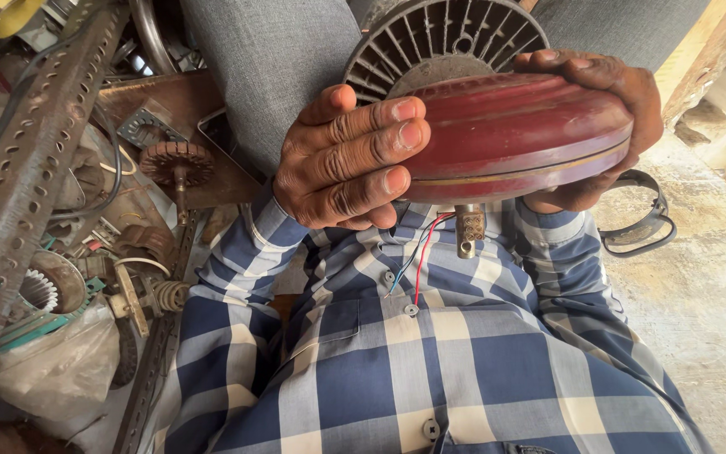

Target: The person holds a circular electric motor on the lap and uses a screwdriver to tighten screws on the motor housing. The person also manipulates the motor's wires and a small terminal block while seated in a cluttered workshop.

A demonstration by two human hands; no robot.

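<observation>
1. My left hand (342,160) clasps the near edge of the red motor cover (514,139), four fingers (380,134) curled flat over its rim and the thumb tucked behind.
2. My right hand (611,126) wraps the far edge, fingers closed round the rim from behind; only the fingertips and heel show.
3. The cover is held between both hands, tilted, above my checked shirt (430,361) and in front of my knees.
4. A short metal shaft (468,231) sticks out under the cover; thin red and blue wires (420,256) hang beside it, touching the shirt.
5. Behind the cover sits a grey finned motor body (430,42), just touching its upper edge.
6. To my left lie a perforated angle bar (31,160), a small rusty rotor (176,164) and loose scrap.
7. Step in hand, as I judge it: the cover is being held against the finned body. Any further move calls for an even two-handed grip and care with the wires.
</observation>
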